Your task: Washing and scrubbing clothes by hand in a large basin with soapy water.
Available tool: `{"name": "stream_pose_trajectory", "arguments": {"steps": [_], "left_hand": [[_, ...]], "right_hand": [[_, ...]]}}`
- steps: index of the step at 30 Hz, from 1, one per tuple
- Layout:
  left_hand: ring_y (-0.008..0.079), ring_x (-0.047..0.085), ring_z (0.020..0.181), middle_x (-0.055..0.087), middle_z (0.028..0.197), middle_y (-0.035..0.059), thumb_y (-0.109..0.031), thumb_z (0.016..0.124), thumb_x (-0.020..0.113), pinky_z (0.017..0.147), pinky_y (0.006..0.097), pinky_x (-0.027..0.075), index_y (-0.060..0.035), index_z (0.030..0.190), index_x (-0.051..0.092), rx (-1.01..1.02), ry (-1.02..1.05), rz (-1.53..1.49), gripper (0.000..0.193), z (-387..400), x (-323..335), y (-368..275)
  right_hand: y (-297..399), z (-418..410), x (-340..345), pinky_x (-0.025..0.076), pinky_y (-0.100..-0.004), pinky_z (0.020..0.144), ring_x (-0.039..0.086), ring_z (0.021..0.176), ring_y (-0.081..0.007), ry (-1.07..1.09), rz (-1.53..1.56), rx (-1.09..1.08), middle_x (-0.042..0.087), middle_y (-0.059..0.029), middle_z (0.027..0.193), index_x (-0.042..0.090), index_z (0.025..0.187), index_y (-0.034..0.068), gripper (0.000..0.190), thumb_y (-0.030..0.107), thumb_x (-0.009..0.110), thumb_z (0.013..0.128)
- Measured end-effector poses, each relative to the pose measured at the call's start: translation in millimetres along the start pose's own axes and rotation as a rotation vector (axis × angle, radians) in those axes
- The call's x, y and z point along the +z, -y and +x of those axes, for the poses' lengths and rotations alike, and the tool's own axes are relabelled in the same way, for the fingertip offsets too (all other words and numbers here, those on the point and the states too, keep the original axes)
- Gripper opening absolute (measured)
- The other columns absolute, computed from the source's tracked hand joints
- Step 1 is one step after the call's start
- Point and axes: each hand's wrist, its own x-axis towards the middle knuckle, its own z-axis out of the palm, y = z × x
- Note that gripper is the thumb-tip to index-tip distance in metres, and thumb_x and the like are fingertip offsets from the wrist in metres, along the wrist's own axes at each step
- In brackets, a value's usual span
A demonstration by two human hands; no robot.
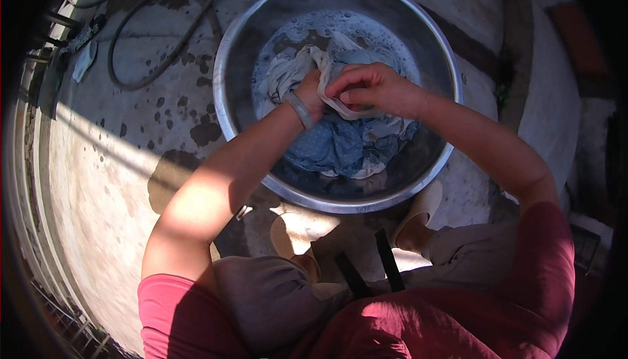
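A large round stainless-steel basin (338, 207) stands on the ground before me, with soapy water (338, 21) in it. Both my hands are over its middle, at a pale, wet cloth garment (321, 62). My left hand (310, 95), with a bangle on the wrist, grips a gathered edge of it; the fingertips are hidden by the cloth. The fingers of my right hand (365, 87) are bent round the band of the same garment and pinch it. Below my hands lies a blue dotted cloth (328, 145), wet and crumpled.
A dark hose (142, 82) lies looped on the concrete ground, left of the basin. Wet patches (206, 131) mark the concrete. A whitish object (85, 61) lies at the far left. My feet in light slippers (426, 202) are close to the basin's near rim. A reddish block (579, 40) is at the right.
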Motion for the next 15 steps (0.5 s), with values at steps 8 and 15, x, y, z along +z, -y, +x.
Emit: {"name": "stream_pose_trajectory", "arguments": {"steps": [8,15], "left_hand": [[0.0167,0.058,0.101,0.061,0.104,0.0028,-0.005,0.082,0.062,0.091,0.0327,0.044,-0.0084,0.111,0.057,0.122,0.084,-0.196,0.029,2.6,-1.5,9.5],[0.017,0.059,0.099,0.06,0.106,0.0036,-0.01,0.082,0.063,0.086,0.0311,0.047,-0.0069,0.113,0.055,0.114,-0.017,0.003,0.033,1.8,11.2,10.4]], "right_hand": [[-20.0,-0.4,-22.5,0.049,-0.025,0.048,0.061,0.055,-0.0141,-0.302,-0.008,0.176,0.061,-0.0076,0.072,0.059,0.088,0.001,0.01,0.009,0.061,0.083],[-30.1,3.3,-15.8,0.049,-0.029,0.051,0.063,0.057,-0.0179,-0.369,-0.354,0.077,0.062,-0.0097,0.068,0.062,0.08,0.0,0.011,0.009,0.062,0.074]]}}
